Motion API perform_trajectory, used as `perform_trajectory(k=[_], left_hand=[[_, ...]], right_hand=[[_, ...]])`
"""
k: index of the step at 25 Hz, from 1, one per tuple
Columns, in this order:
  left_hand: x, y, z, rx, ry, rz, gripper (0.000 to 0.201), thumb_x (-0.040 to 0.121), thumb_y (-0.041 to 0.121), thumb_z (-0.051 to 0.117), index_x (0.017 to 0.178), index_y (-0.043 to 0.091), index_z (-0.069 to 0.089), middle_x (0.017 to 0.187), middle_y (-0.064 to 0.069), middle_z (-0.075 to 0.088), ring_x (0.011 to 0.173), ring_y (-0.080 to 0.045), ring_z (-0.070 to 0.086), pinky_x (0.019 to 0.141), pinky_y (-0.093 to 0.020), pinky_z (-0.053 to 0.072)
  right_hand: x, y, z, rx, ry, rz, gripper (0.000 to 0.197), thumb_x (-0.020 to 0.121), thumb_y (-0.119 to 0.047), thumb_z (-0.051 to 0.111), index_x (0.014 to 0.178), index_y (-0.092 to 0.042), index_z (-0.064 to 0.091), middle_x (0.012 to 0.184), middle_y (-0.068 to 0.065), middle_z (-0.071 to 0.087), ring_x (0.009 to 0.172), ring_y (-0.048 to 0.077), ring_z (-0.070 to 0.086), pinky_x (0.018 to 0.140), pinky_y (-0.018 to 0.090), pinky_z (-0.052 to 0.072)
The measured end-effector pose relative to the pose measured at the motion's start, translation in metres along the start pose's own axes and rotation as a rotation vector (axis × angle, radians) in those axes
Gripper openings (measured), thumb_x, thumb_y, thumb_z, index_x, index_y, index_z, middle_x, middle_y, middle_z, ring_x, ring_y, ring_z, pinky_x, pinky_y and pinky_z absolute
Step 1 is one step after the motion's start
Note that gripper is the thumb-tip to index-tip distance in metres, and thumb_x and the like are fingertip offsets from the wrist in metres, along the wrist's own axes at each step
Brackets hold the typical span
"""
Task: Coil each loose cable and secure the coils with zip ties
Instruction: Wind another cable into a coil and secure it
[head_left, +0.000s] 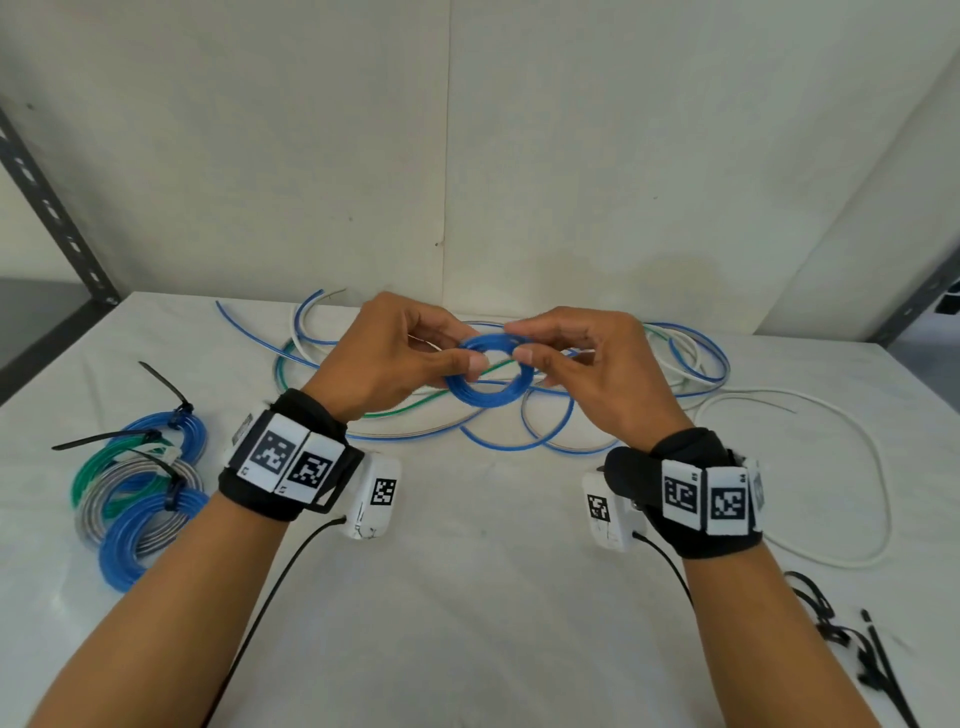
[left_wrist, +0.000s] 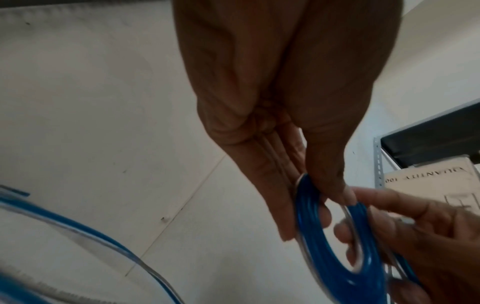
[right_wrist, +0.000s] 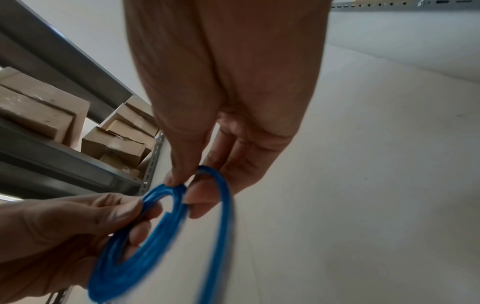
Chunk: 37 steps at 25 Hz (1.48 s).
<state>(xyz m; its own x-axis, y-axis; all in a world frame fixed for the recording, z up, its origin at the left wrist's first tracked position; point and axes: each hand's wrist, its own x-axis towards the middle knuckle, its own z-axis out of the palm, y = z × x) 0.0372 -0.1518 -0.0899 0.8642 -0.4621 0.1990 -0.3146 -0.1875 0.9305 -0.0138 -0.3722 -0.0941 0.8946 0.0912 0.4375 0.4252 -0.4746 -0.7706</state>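
Pinching the blue coil (head_left: 488, 371), both hands' grips hover above loose cables (head_left: 524, 431) near tied coils (head_left: 137, 488).

Bare table (head_left: 467, 597) lies open between and below the wrists. Tied coils (head_left: 140, 493) block the left edge; loose cables (head_left: 519, 415) clutter the far centre. White cable (head_left: 857, 457) and zip ties (head_left: 852, 649) occupy the right side.

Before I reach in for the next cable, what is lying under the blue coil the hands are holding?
Under the blue coil, loose blue, green and white cables cross on the table. Both hands hide parts of that tangle.
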Motion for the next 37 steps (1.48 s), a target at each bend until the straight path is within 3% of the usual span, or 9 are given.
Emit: perform_trajectory(k=[3,6,11,15,20,23,27,34,37], left_hand=[[0.0,0.002,-0.012,-0.099,0.1,0.057,0.016,0.087,0.009,0.074,0.1,-0.002,0.075,0.087,-0.023,0.075,0.082,-0.031,0.074,0.08,-0.045,0.062],[0.001,0.002,-0.023,-0.251,0.178,0.073,0.019,0.089,0.013,0.07,0.101,-0.001,0.073,0.086,-0.019,0.075,0.083,-0.028,0.075,0.075,-0.037,0.061],[0.004,0.008,-0.009,-0.496,0.255,0.02,0.018,0.088,0.02,0.068,0.101,0.009,0.072,0.085,-0.002,0.076,0.084,-0.018,0.076,0.072,-0.029,0.061],[0.003,0.01,-0.002,-0.571,0.298,0.013,0.014,0.092,0.018,0.065,0.101,0.009,0.072,0.087,-0.003,0.075,0.086,-0.019,0.075,0.078,-0.033,0.062],[0.003,0.012,0.011,-0.627,0.323,0.013,0.014,0.096,0.015,0.063,0.106,0.008,0.07,0.09,-0.003,0.076,0.088,-0.019,0.075,0.081,-0.033,0.061],[0.003,0.012,0.007,-0.597,0.341,0.04,0.017,0.093,0.016,0.067,0.106,0.007,0.072,0.091,-0.006,0.076,0.089,-0.023,0.075,0.089,-0.041,0.06],[0.003,0.01,0.007,-0.574,0.342,0.056,0.016,0.093,0.012,0.067,0.107,0.005,0.072,0.09,-0.008,0.077,0.088,-0.025,0.075,0.081,-0.036,0.061],[0.002,0.013,0.008,-0.609,0.337,0.047,0.014,0.094,0.014,0.066,0.105,0.008,0.073,0.09,-0.006,0.076,0.088,-0.022,0.075,0.079,-0.033,0.061],[0.001,0.013,0.013,-0.637,0.32,0.032,0.013,0.095,0.015,0.065,0.105,0.008,0.072,0.09,-0.004,0.076,0.088,-0.02,0.075,0.074,-0.028,0.059]], right_hand=[[0.001,0.003,-0.013,0.068,0.118,0.037,0.018,0.092,-0.011,0.071,0.108,-0.018,0.074,0.081,0.003,0.075,0.062,0.018,0.066,0.056,0.023,0.05],[0.003,0.004,-0.026,0.151,0.268,0.001,0.011,0.093,-0.007,0.069,0.1,-0.013,0.073,0.078,0.004,0.074,0.061,0.014,0.065,0.061,0.02,0.049],[0.002,-0.005,0.004,0.246,0.169,0.005,0.009,0.093,-0.002,0.068,0.094,-0.011,0.07,0.076,0.003,0.074,0.071,0.008,0.069,0.067,0.013,0.047],[-0.001,-0.013,0.028,0.292,0.266,-0.012,0.004,0.095,-0.006,0.067,0.096,-0.009,0.069,0.081,0.01,0.074,0.068,0.007,0.065,0.067,0.019,0.048],[-0.005,-0.019,0.045,0.296,0.498,-0.025,0.007,0.091,-0.013,0.074,0.097,-0.009,0.072,0.083,0.009,0.072,0.07,0.02,0.063,0.066,0.029,0.053],[-0.004,-0.019,0.043,0.254,0.596,0.001,0.011,0.086,-0.014,0.079,0.093,-0.009,0.072,0.078,-0.001,0.068,0.065,0.008,0.053,0.062,0.019,0.045],[-0.003,-0.021,0.038,0.228,0.706,0.003,0.014,0.085,-0.018,0.081,0.085,-0.011,0.069,0.075,-0.008,0.066,0.062,0.001,0.05,0.061,0.02,0.041],[-0.006,-0.023,0.045,0.193,0.611,-0.003,0.015,0.09,-0.02,0.076,0.081,-0.018,0.065,0.079,0.002,0.07,0.07,0.026,0.061,0.058,0.036,0.047],[-0.007,-0.025,0.049,0.235,0.558,0.029,0.014,0.088,-0.021,0.078,0.083,-0.023,0.064,0.088,0.004,0.073,0.075,0.022,0.065,0.06,0.038,0.051]])
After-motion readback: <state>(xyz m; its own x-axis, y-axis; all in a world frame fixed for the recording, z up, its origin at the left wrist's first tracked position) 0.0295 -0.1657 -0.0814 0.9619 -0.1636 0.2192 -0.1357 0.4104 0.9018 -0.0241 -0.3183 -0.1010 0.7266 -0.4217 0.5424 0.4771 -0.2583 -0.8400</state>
